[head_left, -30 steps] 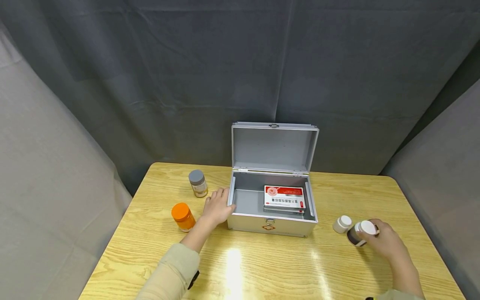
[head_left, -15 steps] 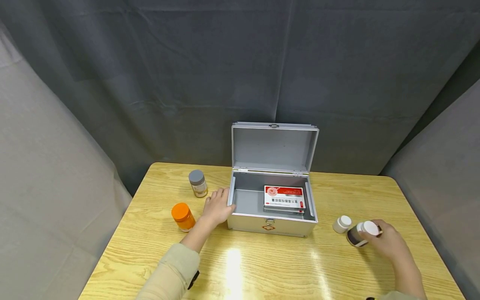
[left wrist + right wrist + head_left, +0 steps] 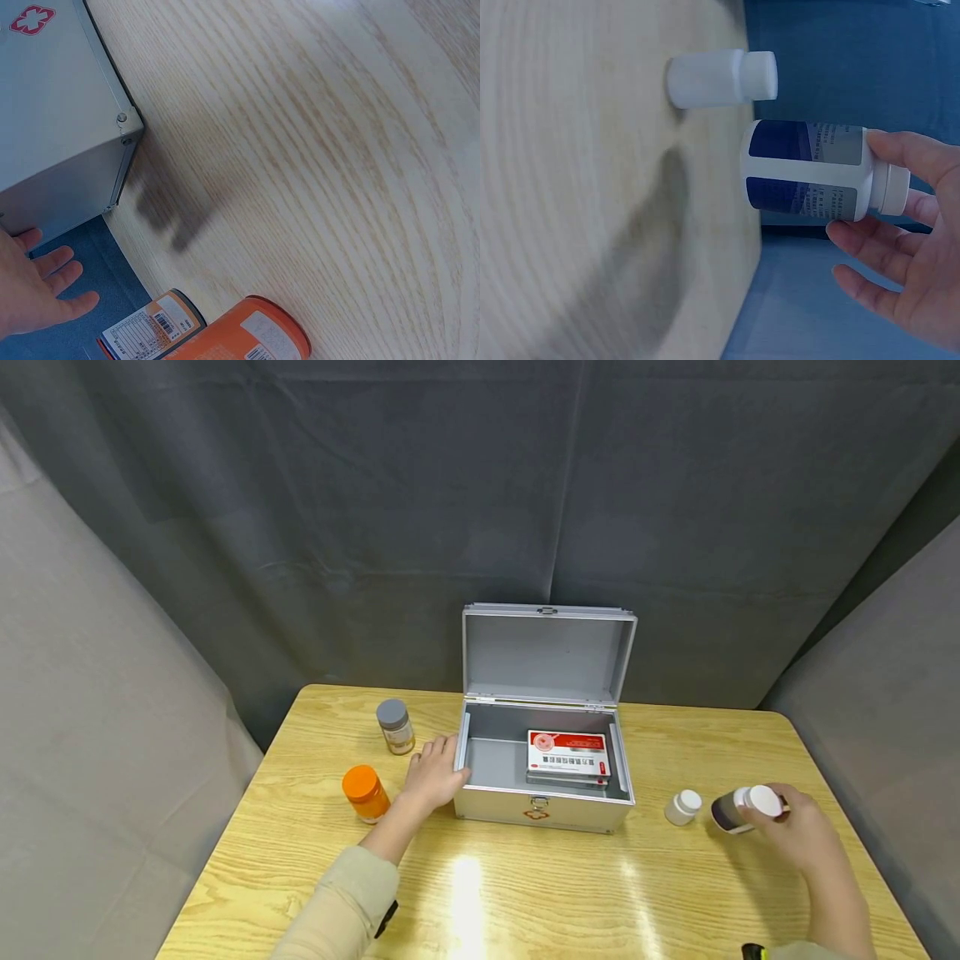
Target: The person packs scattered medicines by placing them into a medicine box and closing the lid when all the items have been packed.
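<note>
My right hand (image 3: pixel 804 831) holds a white pill bottle (image 3: pixel 806 171) with a dark blue and grey label, pinching it near the cap between thumb and fingers. In the right wrist view the bottle hangs above the table, its shadow apart from it. To its left, a smaller plain white bottle (image 3: pixel 683 807) stands upright. At the other side, my left hand (image 3: pixel 435 774) rests with straight fingers at the left rim of a metal medicine case (image 3: pixel 495 807), thumb over the edge. The case's lid is up, and a red-and-white medicine box (image 3: pixel 568 755) lies inside on top of another flat box.
Left of the case stand a grey-capped bottle (image 3: pixel 395 727) and an orange bottle (image 3: pixel 367 794). All sit on a wood-grain table (image 3: pixel 555 893). A dark grey curtain (image 3: pixel 375 527) hangs behind, with light cloth walls (image 3: pixel 97 693) on both sides.
My right hand has lifted the labelled bottle and carried it right and slightly away, widening its distance from the small white bottle. My left hand and the case have stayed put.
</note>
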A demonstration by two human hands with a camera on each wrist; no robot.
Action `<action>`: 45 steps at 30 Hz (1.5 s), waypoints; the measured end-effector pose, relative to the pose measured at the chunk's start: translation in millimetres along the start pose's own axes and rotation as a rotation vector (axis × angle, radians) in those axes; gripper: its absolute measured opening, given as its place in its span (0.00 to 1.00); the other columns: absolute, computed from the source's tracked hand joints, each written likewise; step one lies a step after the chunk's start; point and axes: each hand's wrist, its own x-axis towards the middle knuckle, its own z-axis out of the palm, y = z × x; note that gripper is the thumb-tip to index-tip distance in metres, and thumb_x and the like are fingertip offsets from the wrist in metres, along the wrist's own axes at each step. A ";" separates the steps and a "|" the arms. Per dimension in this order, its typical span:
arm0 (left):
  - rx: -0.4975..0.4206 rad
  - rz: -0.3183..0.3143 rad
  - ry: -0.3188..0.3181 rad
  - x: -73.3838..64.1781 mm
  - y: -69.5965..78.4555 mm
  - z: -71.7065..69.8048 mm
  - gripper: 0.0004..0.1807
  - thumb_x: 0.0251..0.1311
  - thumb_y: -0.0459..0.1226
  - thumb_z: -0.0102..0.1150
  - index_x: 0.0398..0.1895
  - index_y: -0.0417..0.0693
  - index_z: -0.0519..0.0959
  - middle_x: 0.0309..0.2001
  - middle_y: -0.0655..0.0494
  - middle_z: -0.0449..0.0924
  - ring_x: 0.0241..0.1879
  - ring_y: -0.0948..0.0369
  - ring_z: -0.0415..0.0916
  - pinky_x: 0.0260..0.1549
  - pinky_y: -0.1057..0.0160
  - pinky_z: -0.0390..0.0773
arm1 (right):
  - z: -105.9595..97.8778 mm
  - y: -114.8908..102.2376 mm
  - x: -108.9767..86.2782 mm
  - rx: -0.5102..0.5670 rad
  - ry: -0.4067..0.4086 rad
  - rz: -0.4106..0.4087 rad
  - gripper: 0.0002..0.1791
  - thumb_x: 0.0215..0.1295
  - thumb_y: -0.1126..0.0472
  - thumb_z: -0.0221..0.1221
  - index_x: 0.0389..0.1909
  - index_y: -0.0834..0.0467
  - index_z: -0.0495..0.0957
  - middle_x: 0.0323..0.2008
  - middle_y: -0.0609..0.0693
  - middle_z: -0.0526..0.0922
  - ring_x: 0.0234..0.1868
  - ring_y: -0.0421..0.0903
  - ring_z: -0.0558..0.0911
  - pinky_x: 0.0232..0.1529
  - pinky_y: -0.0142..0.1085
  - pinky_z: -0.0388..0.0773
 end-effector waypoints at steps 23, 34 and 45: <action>0.000 -0.007 -0.018 1.3 -1.3 1.7 0.37 0.59 0.49 0.47 0.69 0.45 0.53 0.65 0.45 0.56 0.64 0.48 0.53 0.59 0.45 0.55 | -16.1 -47.8 15.4 0.014 0.089 -0.124 0.27 0.58 0.55 0.60 0.49 0.72 0.68 0.40 0.68 0.72 0.37 0.59 0.73 0.28 0.40 0.68; -0.007 0.001 -0.002 1.3 -2.0 2.3 0.37 0.58 0.49 0.48 0.69 0.46 0.54 0.64 0.45 0.58 0.63 0.48 0.55 0.57 0.45 0.57 | -11.4 -71.8 27.1 0.041 0.076 -0.169 0.26 0.58 0.55 0.60 0.48 0.70 0.69 0.41 0.65 0.73 0.37 0.57 0.71 0.30 0.41 0.67; -0.011 0.001 -0.004 1.6 -2.5 3.3 0.36 0.58 0.49 0.48 0.68 0.45 0.54 0.64 0.45 0.57 0.63 0.48 0.55 0.57 0.45 0.58 | -9.3 -100.8 34.2 0.069 0.092 -0.251 0.23 0.57 0.55 0.61 0.47 0.67 0.71 0.39 0.61 0.75 0.37 0.55 0.71 0.32 0.42 0.66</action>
